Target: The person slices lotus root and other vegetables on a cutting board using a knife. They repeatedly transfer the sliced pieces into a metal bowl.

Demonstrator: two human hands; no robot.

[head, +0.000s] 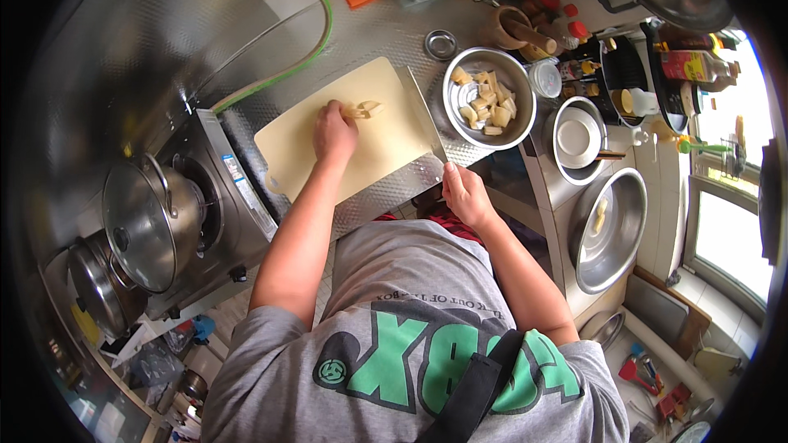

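A cream cutting board (381, 147) lies at a slant on the textured metal counter. On its left half, my left hand (336, 132) has its fingertips closed around pale cut vegetable pieces (369, 109), possibly bamboo shoot or a similar stem. My right hand (466, 194) grips the handle of a kitchen knife (423, 107) just off the counter's front edge. Its broad blade lies along the board's right side, apart from the pieces. To the right of the blade stands a steel bowl (530, 104) with several pale chunks (486, 98) inside.
A gas stove (215, 246) at left carries a lidded steel pot (144, 224). A green hose (326, 18) runs behind the board. At right are a small metal dish (441, 44), a mortar (497, 27), bowls (557, 141) and a large steel basin (615, 258).
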